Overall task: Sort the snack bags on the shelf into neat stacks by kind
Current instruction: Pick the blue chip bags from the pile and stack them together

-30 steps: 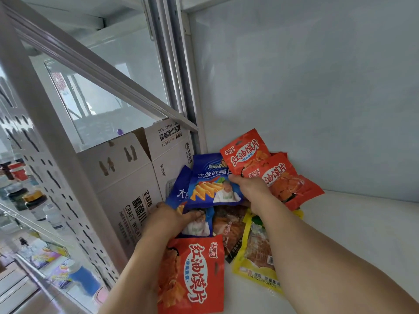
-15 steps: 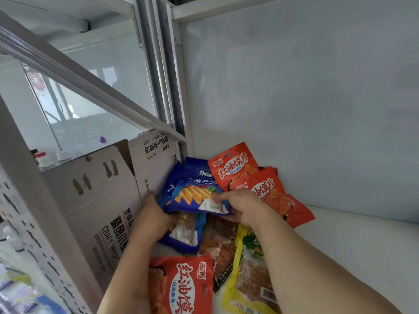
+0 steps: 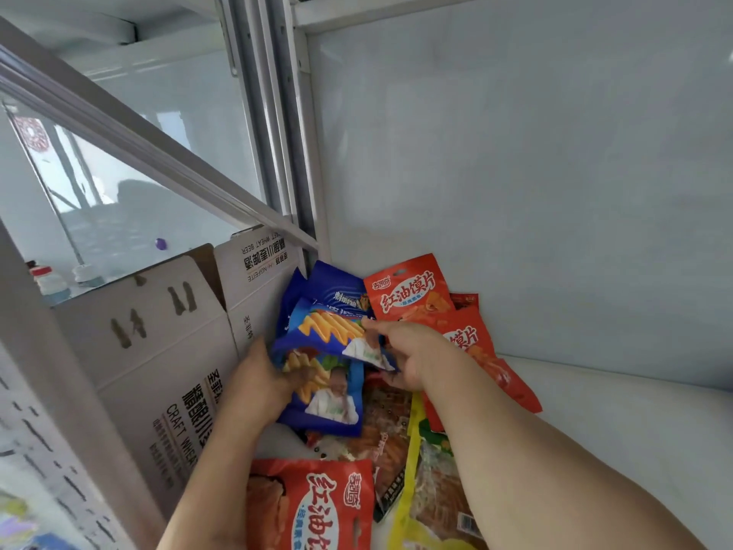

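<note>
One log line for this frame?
left hand: grips lower blue bag | right hand: pinches upper blue bag | red bags: unsorted

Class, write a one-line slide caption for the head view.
Both hands gather blue snack bags: left hand grips one, right hand pinches another, beside red bags and a carton.

Snack bags (image 3: 333, 394) lie in the shelf (image 3: 614, 430) corner, cardboard box (image 3: 158, 351) to their left
</note>
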{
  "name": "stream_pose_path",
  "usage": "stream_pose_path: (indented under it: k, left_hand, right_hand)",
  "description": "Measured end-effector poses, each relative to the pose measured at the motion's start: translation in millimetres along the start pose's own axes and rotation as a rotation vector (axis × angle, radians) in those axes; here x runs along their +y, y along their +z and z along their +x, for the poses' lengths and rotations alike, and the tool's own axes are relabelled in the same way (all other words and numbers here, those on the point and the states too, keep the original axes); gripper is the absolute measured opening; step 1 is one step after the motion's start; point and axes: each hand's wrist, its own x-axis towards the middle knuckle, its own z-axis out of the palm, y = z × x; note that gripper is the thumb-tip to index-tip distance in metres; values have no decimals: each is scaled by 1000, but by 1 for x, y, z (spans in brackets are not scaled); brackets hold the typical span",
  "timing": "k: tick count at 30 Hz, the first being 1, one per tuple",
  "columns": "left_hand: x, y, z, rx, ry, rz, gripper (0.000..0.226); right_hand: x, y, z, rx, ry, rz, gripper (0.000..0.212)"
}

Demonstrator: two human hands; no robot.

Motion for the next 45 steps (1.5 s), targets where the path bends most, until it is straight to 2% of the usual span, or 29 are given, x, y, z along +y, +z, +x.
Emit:
stream_pose_path:
  k: [3,7,10,12,15,18,21,24,28,31,32,35,40,45]
  left_hand:
    - [1,-5,-2,9,6,-7,55]
    - [4,-15,-4,-32,-31,-51,43]
    - [5,-25,-12,-72,-43,-217,27]
    - [6,-31,-19,-116,-44,-304,27]
    - [2,-41,-26,-143,-56,-292,22]
    - [1,-49,-35,-187,-27,-241,16]
    - [1,-53,-46,-231,8,-254,15]
    - [6,-57,-55,-296,40,-268,9]
    - [13,-54,-67,-400,91,-286,17]
    - [16,-47,-82,-457,110,-317,16]
    - [18,-43,-88,-475,116,-328,15]
    - [23,-33,-107,-537,108,-376,15]
    - [41,-12,-146,-600,125,-405,13]
    - [61,21,-192,-660,139,-444,15]
  right_hand:
    - [-6,6,-2,-41,74,66,12]
    - [-16,15,-13,-126,125,269,22]
    - [-22,31,-25,-191,86,306,18]
    - [-24,40,-31,-202,56,271,19]
    - [-25,48,-41,-208,-5,258,36]
    - [-25,51,-52,-240,-98,286,18]
    - [-24,46,-65,-233,-186,366,22]
    - [-19,33,-81,-195,-291,403,30]
    - [-4,5,-106,-127,-386,329,29]
    - [9,-21,-120,-53,-458,269,16]
    - [13,-31,-124,-25,-470,264,19]
    - [28,-64,-139,30,-456,233,34]
    - [55,-128,-174,210,-442,149,20]
    - [74,-191,-210,409,-466,84,36]
